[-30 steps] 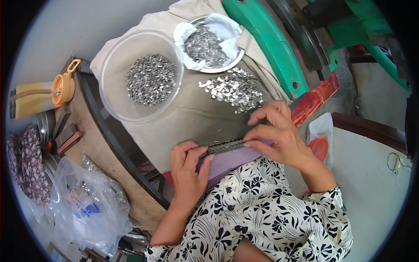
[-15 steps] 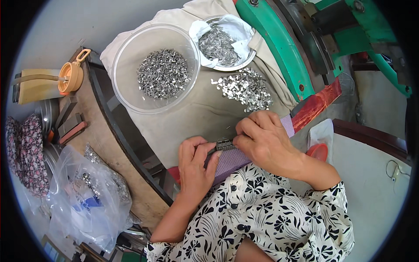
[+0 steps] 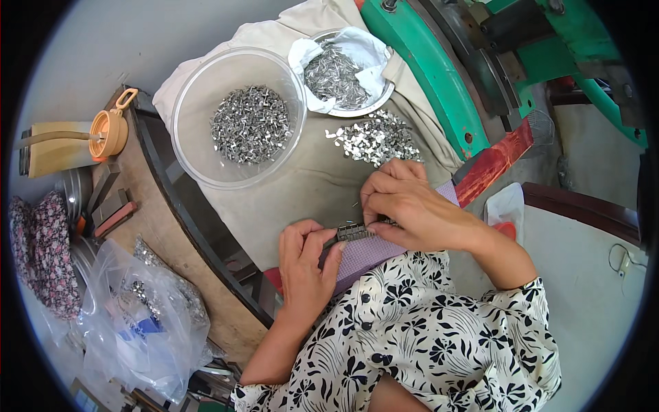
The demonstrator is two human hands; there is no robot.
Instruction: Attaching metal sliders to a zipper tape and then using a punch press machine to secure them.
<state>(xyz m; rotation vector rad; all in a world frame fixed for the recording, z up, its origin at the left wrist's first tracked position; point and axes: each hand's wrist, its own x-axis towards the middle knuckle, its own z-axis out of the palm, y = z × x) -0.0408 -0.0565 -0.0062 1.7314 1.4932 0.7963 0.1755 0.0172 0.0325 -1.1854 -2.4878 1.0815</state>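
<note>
A dark metal slotted bar (image 3: pixel 352 232), a narrow jig, lies over a purple checked cloth (image 3: pixel 357 264) in front of me. My left hand (image 3: pixel 305 264) grips its left end between thumb and fingers. At the bar's right part, my right hand (image 3: pixel 415 209) is closed in a pinch; its fingertips hide whatever is between them. Thin pins stick up near the slots. Just beyond my right hand lies a loose pile of small shiny metal discs (image 3: pixel 374 141). Farther back, a metal bowl (image 3: pixel 367 111) lined with white sheeting holds many thin metal pins (image 3: pixel 336 75).
A clear plastic bowl (image 3: pixel 184 154) holds many small headed metal pieces (image 3: pixel 250 123). Green machinery (image 3: pixel 429 89) stands at the right, beside a red-patterned strip (image 3: pixel 494 165). On the left are a plastic bag (image 3: pixel 144 316) of metal parts and an orange-lidded container (image 3: pixel 108 134).
The view has shifted slightly, so the bowls sit a little lower and to the left. My right fingers have moved slightly along the slotted bar, showing more of it; my left hand keeps its grip.
</note>
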